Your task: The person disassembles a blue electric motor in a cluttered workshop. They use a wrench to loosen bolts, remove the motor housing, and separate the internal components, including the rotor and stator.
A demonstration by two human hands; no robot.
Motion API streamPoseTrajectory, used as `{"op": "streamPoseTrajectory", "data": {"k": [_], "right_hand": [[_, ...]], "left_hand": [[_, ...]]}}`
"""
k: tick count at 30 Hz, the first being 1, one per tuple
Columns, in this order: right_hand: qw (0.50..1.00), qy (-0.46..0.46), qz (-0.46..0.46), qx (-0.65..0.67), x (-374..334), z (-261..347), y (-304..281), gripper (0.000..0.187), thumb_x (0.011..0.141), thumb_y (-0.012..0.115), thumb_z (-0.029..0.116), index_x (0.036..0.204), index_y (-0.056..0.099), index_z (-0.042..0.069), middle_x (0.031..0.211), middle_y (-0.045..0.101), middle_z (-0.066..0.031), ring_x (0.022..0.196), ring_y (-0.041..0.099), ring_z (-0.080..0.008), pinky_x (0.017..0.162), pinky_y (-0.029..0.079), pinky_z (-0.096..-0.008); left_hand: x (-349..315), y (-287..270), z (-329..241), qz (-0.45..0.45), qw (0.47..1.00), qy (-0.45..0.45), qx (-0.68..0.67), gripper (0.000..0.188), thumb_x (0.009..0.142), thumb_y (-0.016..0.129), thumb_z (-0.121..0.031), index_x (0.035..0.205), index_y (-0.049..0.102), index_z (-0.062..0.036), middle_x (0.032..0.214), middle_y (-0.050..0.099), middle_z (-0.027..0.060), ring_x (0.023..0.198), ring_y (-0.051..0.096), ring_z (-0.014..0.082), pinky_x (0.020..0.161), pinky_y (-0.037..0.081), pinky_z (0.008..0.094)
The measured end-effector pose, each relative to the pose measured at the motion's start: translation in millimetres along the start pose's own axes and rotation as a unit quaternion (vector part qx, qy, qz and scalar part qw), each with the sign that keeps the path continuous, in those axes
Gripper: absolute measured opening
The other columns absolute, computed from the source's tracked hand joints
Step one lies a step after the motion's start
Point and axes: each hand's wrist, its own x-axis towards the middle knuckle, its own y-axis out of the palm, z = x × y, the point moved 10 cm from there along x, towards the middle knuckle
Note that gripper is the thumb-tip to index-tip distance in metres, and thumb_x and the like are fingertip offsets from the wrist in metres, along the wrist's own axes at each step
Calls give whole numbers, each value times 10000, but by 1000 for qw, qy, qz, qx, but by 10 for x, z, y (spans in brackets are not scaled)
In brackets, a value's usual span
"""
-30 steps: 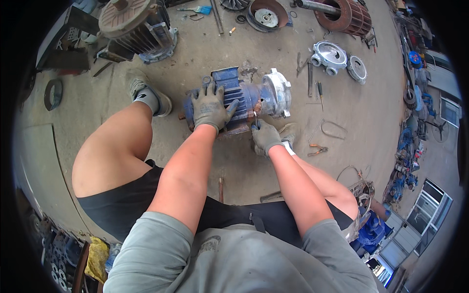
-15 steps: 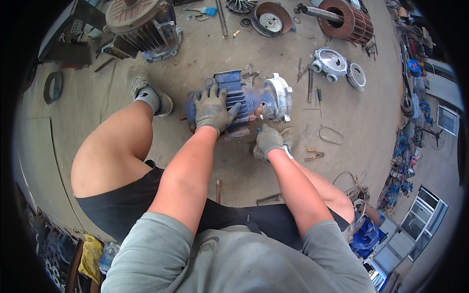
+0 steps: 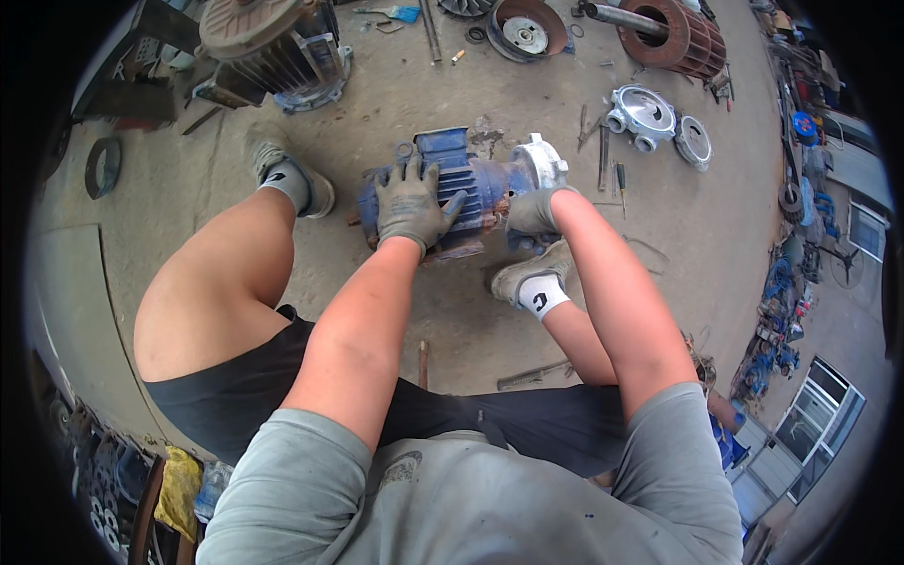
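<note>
A blue electric motor (image 3: 483, 191) with a finned body lies on its side on the floor between my feet. Its right end carries a silver-coloured round end flange (image 3: 539, 162). Spread flat over the motor's left part is my left hand (image 3: 411, 207) in a grey-green glove, open and resting on the housing. My right hand (image 3: 533, 213), gloved too, is bent at the wrist against the near side of the motor, just below the flange. Its fingers are mostly hidden, so whether they grip anything does not show.
A large motor (image 3: 273, 47) stands upright at the far left. Far right lie a rusty rotor (image 3: 670, 40), a silver cover (image 3: 644, 115) and a round plate (image 3: 694, 141). A screwdriver (image 3: 621, 186) lies right of the motor, and a hammer-like handle (image 3: 423, 365) nearer me.
My right hand has moved up and turned inward at the wrist, with its elbow swung outward to the right. My left hand stays flat on the motor. My right foot now shows more.
</note>
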Motion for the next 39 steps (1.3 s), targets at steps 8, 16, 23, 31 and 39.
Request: {"op": "streamPoseTrajectory", "data": {"k": [8,16,23,31,39], "right_hand": [[997,41,31,-52,-58,169,-222,220,993,635,182,888,807,91,782,756,-35,595,630,-166,587,512,-353],[942,-70,-328,27,126,-218,509,326,979,603,215,1186,793,49,1179,766,-264,1091,738,-442,982,564,-513],[867,-58,-435,236,422,-552,836,354,1033,568,272,1287,709,70,1223,758,-248,1168,710,-442,1042,530,-517],[970,-109,-218,21,-85,-114,249,342,1002,537,208,1107,790,2,1013,806,-203,864,778,-342,813,590,-455],[988,-56,-109,-90,117,119,-101,253,955,575,103,1023,806,22,868,773,-160,706,731,-284,623,586,-444]], "left_hand": [[6,9,11,9,1000,-5,4,771,933,677,-650,1497,623,-127,1663,468,182,1563,379,387,1269,246,661],[1,45,19,15,1000,-7,4,759,936,674,-647,1483,637,-123,1663,468,168,1555,389,375,1270,254,649],[-9,35,17,15,1000,-7,13,774,934,680,-637,1505,612,-117,1654,477,164,1556,393,361,1260,276,630],[2,21,2,10,1000,-6,12,776,934,687,-632,1510,605,-117,1654,477,179,1553,401,368,1291,232,623],[-1,0,11,14,1000,-11,9,767,926,697,-632,1504,617,-133,1665,465,180,1545,404,390,1279,236,651]]}}
